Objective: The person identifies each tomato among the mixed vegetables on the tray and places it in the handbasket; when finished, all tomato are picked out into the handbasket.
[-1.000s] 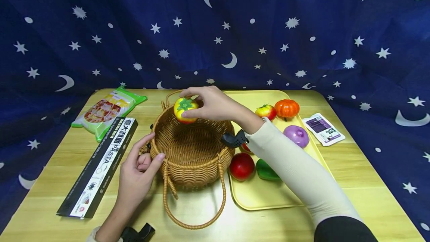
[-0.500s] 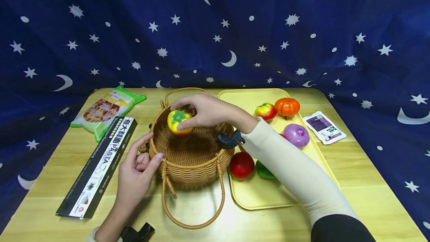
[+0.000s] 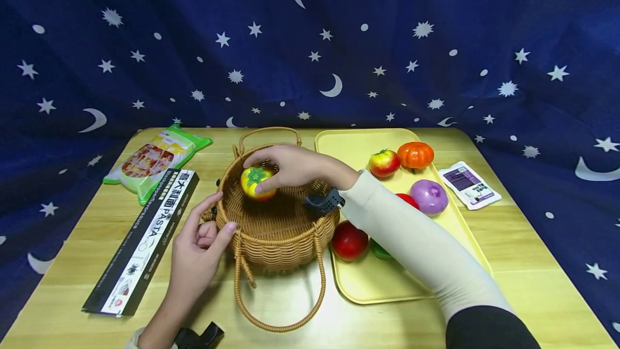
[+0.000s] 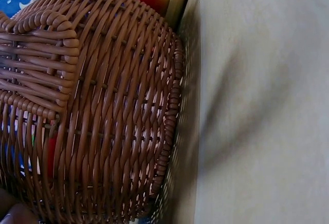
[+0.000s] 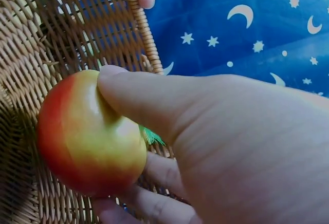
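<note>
My right hand holds a red-and-yellow toy tomato with green leaves on top, down inside the mouth of a brown wicker basket. From the right wrist, the thumb presses on one side of the tomato, while other fingers reach round beneath it; the woven wall stands close behind. My left hand grips the basket's left rim between thumb and forefinger, the remaining fingers curled. The left wrist view is filled by the basket's woven side, with only a dark bit of hand in the lower left corner.
Right of the basket, a yellow tray bears another tomato, a pumpkin, a purple onion, a red round fruit and something green. A pouch, a pasta box and a green bag lie around.
My right hand has lowered the tomato from the far rim deeper into the basket, slightly toward the left and nearer me. The left hand stays at the rim.
</note>
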Tool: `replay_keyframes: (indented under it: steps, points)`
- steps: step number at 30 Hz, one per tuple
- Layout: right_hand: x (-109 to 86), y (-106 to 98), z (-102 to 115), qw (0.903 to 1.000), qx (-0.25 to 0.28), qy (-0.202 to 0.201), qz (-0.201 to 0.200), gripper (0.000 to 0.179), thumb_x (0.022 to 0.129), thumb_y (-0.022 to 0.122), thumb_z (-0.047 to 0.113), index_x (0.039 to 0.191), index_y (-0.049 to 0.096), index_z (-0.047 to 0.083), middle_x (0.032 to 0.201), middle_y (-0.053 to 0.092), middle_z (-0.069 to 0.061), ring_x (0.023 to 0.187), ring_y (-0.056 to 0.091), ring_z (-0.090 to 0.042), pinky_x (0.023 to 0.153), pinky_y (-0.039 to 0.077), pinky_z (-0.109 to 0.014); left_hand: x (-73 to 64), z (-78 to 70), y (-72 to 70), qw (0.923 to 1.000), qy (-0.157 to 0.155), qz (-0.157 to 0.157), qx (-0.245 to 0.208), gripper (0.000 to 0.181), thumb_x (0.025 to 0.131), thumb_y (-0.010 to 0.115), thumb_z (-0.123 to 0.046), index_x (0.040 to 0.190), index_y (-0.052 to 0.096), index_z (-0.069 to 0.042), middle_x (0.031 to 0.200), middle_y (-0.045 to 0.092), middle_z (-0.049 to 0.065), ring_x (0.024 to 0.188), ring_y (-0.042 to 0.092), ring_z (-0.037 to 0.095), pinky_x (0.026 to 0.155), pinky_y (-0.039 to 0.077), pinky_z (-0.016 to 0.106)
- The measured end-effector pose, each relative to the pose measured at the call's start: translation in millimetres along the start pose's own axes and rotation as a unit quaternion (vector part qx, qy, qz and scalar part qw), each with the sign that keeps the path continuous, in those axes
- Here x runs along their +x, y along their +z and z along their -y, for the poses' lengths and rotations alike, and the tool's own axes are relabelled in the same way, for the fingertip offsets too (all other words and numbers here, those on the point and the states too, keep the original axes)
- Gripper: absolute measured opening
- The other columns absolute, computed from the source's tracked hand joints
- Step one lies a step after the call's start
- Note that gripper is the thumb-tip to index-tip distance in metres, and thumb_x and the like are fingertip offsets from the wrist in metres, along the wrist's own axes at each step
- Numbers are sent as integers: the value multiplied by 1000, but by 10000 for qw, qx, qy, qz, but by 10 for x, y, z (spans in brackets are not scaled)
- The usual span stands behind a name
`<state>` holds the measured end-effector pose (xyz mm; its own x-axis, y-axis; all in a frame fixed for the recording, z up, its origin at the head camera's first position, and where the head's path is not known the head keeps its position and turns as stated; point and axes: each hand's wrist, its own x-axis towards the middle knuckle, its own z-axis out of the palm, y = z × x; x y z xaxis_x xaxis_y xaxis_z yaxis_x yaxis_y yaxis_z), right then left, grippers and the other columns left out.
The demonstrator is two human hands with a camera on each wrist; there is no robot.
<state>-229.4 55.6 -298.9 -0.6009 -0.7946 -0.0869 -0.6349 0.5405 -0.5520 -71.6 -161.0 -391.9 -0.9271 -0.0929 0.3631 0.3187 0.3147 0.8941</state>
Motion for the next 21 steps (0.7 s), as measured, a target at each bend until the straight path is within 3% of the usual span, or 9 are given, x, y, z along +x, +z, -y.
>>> replay_keyframes:
  steps: [9,14,21]
  points:
    - [58,47,43,9989,-318,-167,292,56,95,74,40,144,57,17,137,61,5,118,56,-7,103,40,-24,12,-22,-7,10000,15,26,27,64,89,76,3,146,56,-17,59,29,-2,50,28,9,46,28,28]
    - [58,54,64,9980,-387,-132,480,58,97,70,41,147,55,16,145,57,5,130,53,-11,109,38,-28,2,-20,-5,10000,-58,47,-5,64,89,76,3,146,55,-18,59,29,-2,50,28,9,45,28,28]
    - [-120,-94,150,9995,-33,-251,170,54,98,70,38,146,57,17,147,55,8,136,50,-14,112,37,-30,-21,-22,0,10000,-30,82,-13,65,89,76,3,147,55,-17,58,29,-2,49,28,9,44,28,29]
